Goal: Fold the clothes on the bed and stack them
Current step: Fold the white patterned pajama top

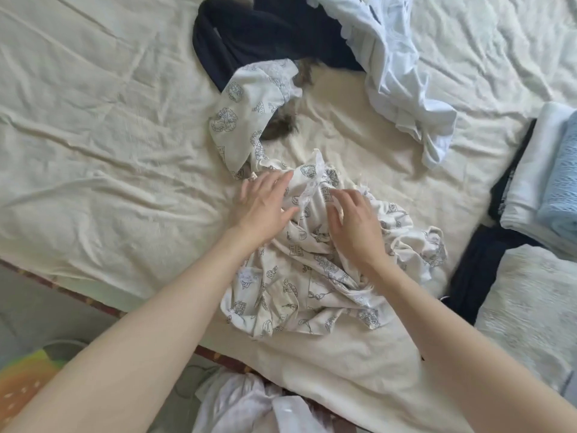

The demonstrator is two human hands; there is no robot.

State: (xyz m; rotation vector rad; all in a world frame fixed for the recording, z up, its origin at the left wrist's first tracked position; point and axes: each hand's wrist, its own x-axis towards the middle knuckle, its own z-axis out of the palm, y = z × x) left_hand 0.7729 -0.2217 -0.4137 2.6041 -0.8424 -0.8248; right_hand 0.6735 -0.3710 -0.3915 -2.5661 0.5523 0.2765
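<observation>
Printed garment [299,276] — cream with grey line drawings — lies crumpled near the bed [93,135] edge; left hand [265,207] rests spread on it, right hand [356,223] touches it, fingers loosely bent.

Bed sheet [93,135] bare w/ wrinkles across whole left side: open room there. Centre taken by crumpled printed garment [312,260], both hands on it. Far side blocked by dark garment [249,35] & pale blue garment [399,82], touching each other. Bare strip of sheet betw. those & the printed one. Right edge crowded: folded stack [537,182], dark folded piece [477,270] just beside.
</observation>
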